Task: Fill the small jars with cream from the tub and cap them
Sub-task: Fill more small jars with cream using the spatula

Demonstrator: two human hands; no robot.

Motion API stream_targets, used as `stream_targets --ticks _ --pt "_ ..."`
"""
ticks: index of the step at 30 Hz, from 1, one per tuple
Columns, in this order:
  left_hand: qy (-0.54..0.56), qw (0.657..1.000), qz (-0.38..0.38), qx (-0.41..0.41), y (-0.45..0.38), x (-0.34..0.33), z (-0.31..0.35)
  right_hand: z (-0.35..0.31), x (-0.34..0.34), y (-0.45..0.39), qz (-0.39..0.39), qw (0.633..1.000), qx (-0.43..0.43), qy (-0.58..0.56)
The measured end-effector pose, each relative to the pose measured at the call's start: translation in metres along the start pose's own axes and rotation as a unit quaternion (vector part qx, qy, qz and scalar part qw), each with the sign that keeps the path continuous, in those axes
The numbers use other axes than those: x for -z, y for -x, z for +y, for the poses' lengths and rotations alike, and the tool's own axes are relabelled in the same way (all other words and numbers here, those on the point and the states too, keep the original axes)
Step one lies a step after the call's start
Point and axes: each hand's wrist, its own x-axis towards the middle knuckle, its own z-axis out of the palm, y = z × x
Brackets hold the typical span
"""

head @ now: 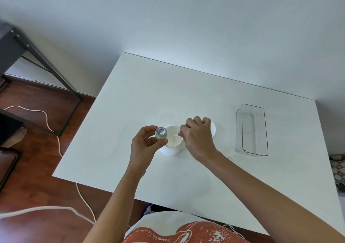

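Observation:
A white tub [172,148] of cream stands open in the middle of the white table [130,97]. My left hand [144,144] holds a small open jar [161,133] just left of the tub's rim, mouth up, with some cream inside. My right hand [197,140] is closed over the tub's right side, fingers pinched on a thin white tool whose tip [178,135] reaches over the cream. The tub's white lid [213,129] lies behind my right hand, mostly hidden.
A clear rectangular plastic bin [252,130] stands on the right of the table. A white cable [232,158] lies near my right forearm. Dark metal furniture [37,60] and cords on the wooden floor are to the left.

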Motion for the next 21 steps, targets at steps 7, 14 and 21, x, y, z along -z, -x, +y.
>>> stream_targets --ticks 7,14,21 --pt "-0.011 1.0 -0.027 -0.012 -0.001 0.004 0.001 -0.003 -0.021 -0.012 -0.107 0.994 0.009 -0.007" --pt "0.003 0.998 -0.056 -0.015 -0.002 0.008 -0.001 0.015 -0.012 -0.011 -0.089 0.955 -0.21 -0.192" --pt "-0.015 0.999 -0.047 0.002 -0.004 0.004 -0.003 0.037 0.018 -0.009 -0.117 0.877 -0.328 -0.331"
